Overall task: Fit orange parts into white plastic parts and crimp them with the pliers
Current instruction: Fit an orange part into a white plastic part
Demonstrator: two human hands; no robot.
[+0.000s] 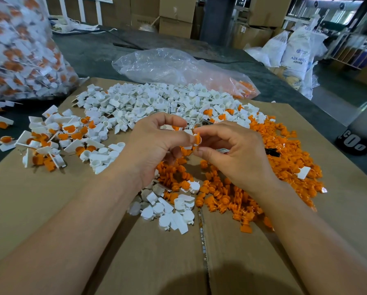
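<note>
Head camera view, looking down along two bare forearms that reach out over a flattened sheet of cardboard.

Just beyond the wrists, a small cluster of white pieces lies on the cardboard, touching the near edge of a wide orange pile that spreads off to the right. A small black object lies half-buried in that pile; what it is cannot be told.

Above the piles, the two hands meet at the centre. The left hand has its fingers curled and pinches a white part between thumb and fingertips. The right hand pinches an orange part between thumb and forefinger, its other fingers loosely curled. The orange part touches the white part's right side; whether it is fully seated cannot be told.

To the left lies a scatter of joined pieces, white with orange inside. Behind the hands is a large white pile.

Farther back, on a dark table, a crumpled clear bag holds a few orange bits at its right end. At far left stands a full bag of white-and-orange pieces. Cardboard boxes and white sacks fill the background.
</note>
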